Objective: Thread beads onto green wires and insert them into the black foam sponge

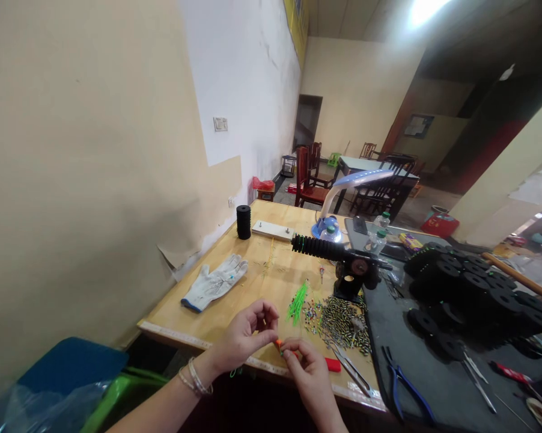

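Near the front edge of the wooden table, my left hand [253,328] has its fingers curled toward the thumb. Whatever it holds is too fine to make out. My right hand [307,368] pinches a small orange piece [278,343] that shows a bit of green, just by the left thumb. A thin green cord [235,371] hangs below my left wrist. A red handle-like object [333,365] lies beside my right hand, with steel tweezers [354,370] to its right. Beyond my hands lie a bundle of bright green strands [298,302] and loose coloured beads [313,317].
A heap of small metallic pieces [345,322] lies below a black clamp stand [350,273] holding a ridged black rod. A white glove [217,282] rests at left. Blue-handled pliers [404,385] and stacked black spools [469,282] sit on the dark mat. A lamp [327,225] stands behind.
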A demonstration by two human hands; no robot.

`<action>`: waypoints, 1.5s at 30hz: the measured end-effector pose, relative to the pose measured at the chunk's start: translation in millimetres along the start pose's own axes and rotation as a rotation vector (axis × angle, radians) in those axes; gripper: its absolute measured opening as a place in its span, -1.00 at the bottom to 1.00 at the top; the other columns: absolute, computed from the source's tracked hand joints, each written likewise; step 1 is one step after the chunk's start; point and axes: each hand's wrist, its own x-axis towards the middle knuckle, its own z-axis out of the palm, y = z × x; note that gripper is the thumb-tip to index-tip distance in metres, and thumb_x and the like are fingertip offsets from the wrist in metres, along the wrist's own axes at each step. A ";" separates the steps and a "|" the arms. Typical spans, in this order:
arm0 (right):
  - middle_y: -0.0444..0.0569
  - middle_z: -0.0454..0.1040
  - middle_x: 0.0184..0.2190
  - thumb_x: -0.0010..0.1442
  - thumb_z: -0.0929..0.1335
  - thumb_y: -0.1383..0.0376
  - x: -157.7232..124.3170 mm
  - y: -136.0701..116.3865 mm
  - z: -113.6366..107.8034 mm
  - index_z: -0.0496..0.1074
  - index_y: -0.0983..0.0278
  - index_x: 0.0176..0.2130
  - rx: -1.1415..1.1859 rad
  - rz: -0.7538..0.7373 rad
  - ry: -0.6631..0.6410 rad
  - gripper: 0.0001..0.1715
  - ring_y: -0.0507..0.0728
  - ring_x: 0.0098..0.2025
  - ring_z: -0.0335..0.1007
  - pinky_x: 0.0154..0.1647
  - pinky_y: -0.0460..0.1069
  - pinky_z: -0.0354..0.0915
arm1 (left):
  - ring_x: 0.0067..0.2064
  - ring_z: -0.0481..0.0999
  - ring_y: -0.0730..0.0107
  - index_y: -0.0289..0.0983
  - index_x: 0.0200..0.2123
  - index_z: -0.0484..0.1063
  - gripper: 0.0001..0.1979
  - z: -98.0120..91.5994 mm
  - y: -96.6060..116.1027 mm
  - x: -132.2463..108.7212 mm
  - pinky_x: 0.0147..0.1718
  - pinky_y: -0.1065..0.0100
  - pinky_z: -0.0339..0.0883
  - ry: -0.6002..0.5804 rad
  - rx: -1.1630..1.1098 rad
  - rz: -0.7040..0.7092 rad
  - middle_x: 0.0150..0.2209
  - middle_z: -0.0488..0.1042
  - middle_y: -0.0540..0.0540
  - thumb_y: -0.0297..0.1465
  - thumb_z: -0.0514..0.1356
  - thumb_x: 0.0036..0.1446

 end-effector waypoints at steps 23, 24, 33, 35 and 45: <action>-0.22 0.35 -0.65 -0.07 0.53 0.01 -1.5 -41.8 1.2 0.35 0.28 -0.44 0.612 0.291 -0.012 -0.53 -0.08 -0.63 0.16 -0.60 -0.16 0.05 | -0.20 0.47 0.34 -0.31 -0.28 0.45 -0.64 26.1 -38.6 -9.8 -0.09 0.28 0.29 -0.255 -0.109 -0.167 -0.32 0.51 -0.05 -0.11 0.11 0.24; -0.22 0.35 -0.65 -0.07 0.53 0.02 -1.7 -42.4 1.3 0.35 0.28 -0.45 0.621 0.291 -0.010 -0.53 -0.07 -0.63 0.17 -0.59 -0.16 0.05 | -0.21 0.47 0.35 -0.32 -0.30 0.45 -0.63 27.1 -39.3 -10.2 -0.11 0.28 0.29 -0.246 -0.107 -0.176 -0.33 0.51 -0.04 -0.10 0.12 0.23; -0.17 0.37 -0.59 -0.09 0.52 -0.03 -5.8 -34.7 -4.2 0.38 0.28 -0.47 0.506 0.244 0.105 -0.52 -0.03 -0.58 0.16 -0.55 -0.11 0.11 | -0.24 0.45 0.36 -0.30 -0.32 0.47 -0.77 22.7 -37.7 -10.0 -0.19 0.35 0.28 -0.093 -0.058 -0.183 -0.35 0.51 -0.02 -0.23 0.26 0.12; -0.18 0.33 -0.61 -0.07 0.50 -0.06 -7.9 -31.1 -4.5 0.39 0.28 -0.49 0.414 0.216 0.107 -0.51 -0.03 -0.58 0.14 -0.55 -0.10 0.10 | -0.26 0.45 0.35 -0.30 -0.35 0.47 -0.79 22.1 -35.4 -9.4 -0.20 0.35 0.29 -0.083 -0.035 -0.174 -0.37 0.51 -0.01 -0.25 0.24 0.14; -0.22 0.23 -0.62 0.08 0.40 0.11 -16.7 -17.5 -0.5 0.29 0.23 -0.52 0.130 0.134 0.003 -0.67 0.00 -0.57 0.11 -0.54 -0.09 0.06 | -0.31 0.43 0.36 -0.30 -0.37 0.46 -0.84 23.8 -26.2 -8.1 -0.26 0.39 0.29 -0.089 0.263 -0.088 -0.41 0.50 0.00 -0.34 0.15 0.18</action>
